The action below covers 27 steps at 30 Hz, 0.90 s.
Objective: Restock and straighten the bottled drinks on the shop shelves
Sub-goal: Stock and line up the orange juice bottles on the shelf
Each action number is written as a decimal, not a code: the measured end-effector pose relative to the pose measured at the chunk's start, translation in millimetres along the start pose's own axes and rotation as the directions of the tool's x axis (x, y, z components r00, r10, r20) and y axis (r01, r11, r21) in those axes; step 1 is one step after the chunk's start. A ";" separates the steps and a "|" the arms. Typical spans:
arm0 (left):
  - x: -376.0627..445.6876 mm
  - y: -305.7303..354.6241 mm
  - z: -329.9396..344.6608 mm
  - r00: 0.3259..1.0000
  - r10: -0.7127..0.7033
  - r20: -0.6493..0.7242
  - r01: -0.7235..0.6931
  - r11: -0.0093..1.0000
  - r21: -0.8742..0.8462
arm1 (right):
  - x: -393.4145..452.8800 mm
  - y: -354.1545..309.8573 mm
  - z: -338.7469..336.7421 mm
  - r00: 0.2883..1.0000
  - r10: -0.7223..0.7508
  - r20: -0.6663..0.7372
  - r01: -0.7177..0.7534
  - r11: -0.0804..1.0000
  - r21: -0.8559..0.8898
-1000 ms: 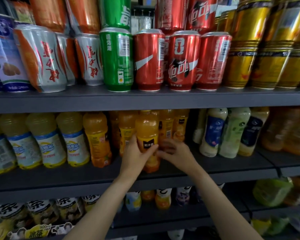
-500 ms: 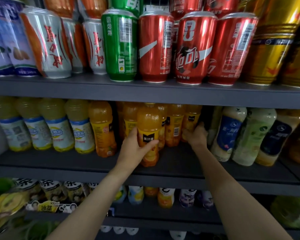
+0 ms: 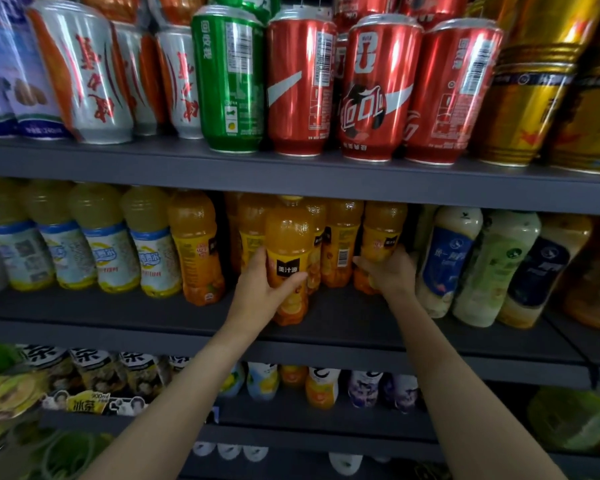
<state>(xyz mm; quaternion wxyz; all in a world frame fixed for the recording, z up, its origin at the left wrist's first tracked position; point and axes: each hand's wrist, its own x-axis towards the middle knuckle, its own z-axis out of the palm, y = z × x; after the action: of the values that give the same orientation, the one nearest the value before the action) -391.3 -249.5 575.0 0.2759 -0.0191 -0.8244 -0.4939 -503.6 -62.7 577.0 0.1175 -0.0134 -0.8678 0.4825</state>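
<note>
Fingers [image 3: 257, 259] of our left hand [image 3: 260, 289] gripped the upright front orange juice bottle [image 3: 289, 258] on the middle shelf [image 3: 118, 313]; our right hand [image 3: 388, 271] clasped the back-row bottle [image 3: 381, 237], well right and deeper.

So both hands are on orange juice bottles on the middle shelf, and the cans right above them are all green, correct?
Not quite. The head view shows only one green can above; beside it stand red cola cans. The rest holds: the left hand and right hand each hold an orange juice bottle on the middle shelf.
</note>
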 end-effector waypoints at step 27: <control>3.4 -10.9 -1.7 0.998 0.038 0.040 -0.038 0.999 -0.017 | 7.2 -11.0 11.0 0.993 0.076 -0.089 -0.078 0.997 -0.022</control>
<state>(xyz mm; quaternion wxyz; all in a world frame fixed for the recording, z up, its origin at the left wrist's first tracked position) -396.7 -257.3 568.5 0.2685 -0.0470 -0.8251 -0.4949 -512.0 -76.8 582.0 0.1369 -0.0695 -0.8667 0.4747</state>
